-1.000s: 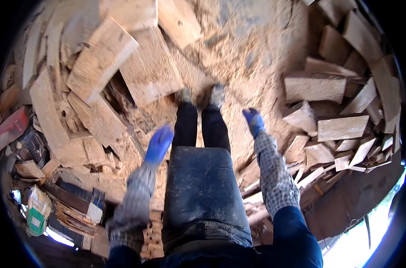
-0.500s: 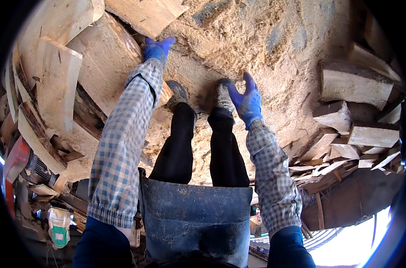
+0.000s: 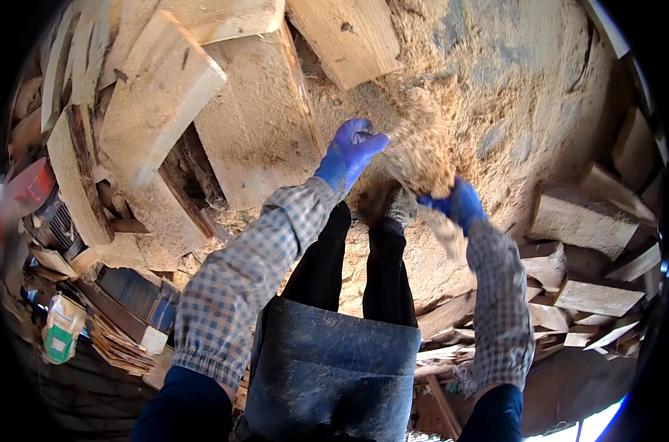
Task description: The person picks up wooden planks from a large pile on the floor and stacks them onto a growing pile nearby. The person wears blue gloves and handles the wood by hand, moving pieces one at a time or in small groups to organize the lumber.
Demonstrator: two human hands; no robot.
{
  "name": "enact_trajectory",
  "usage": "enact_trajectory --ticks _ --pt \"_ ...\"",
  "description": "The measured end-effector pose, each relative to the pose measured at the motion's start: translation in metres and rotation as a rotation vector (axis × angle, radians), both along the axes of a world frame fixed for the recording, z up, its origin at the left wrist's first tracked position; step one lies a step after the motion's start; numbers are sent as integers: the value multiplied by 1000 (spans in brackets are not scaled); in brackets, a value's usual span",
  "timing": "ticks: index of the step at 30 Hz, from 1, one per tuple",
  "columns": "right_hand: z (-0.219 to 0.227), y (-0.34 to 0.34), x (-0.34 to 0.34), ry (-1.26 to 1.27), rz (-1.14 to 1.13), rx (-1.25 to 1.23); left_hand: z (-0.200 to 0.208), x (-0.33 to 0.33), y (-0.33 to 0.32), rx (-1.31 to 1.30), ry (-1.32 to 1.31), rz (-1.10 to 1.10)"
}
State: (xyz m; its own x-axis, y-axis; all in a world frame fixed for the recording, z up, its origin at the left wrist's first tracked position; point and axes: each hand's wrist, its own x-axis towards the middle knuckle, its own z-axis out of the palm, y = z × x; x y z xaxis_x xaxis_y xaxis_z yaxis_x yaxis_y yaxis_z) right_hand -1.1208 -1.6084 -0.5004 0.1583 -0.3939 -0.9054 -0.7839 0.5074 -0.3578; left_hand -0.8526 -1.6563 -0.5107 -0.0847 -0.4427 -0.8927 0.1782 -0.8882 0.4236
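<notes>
A piece of wood (image 3: 421, 151), coated in sawdust and blurred by motion, is raised between my gloved hands above my shoes. My right hand (image 3: 458, 204), in a blue glove, is closed around its near right side. Loose sawdust streams down below that hand. Close to the wood's left edge is my left hand (image 3: 348, 153), in a blue-purple glove. Its fingers are loosely curled, with a gap between thumb and fingers and nothing visible in it. Whether the thumb tip touches the wood is unclear.
Thick cut boards (image 3: 253, 118) lie piled on my left, and another board (image 3: 345, 37) lies ahead. Sawdust (image 3: 526, 125) covers the ground. Split wood blocks (image 3: 581, 221) are heaped on my right. A green-and-white bag (image 3: 63, 329) hangs or stands at the lower left.
Both hands have come closer together and nearer my body. The right hand has closed on a piece of wood, now lifted with sawdust falling. My view has shifted, moving the boards rightward.
</notes>
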Motion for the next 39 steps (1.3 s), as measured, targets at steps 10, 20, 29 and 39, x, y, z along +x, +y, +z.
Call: enact_trajectory --ticks 10,20,29,39 --pt "260 491 -223 113 670 877 -74 39 -107 6 -266 218" --pt "111 89 -41 -795 -1504 514 102 20 -39 3 23 412" --pt "305 -11 114 -287 -866 408 375 72 108 179 268 579" --pt "399 -58 245 -366 -168 253 472 153 171 289 253 678"
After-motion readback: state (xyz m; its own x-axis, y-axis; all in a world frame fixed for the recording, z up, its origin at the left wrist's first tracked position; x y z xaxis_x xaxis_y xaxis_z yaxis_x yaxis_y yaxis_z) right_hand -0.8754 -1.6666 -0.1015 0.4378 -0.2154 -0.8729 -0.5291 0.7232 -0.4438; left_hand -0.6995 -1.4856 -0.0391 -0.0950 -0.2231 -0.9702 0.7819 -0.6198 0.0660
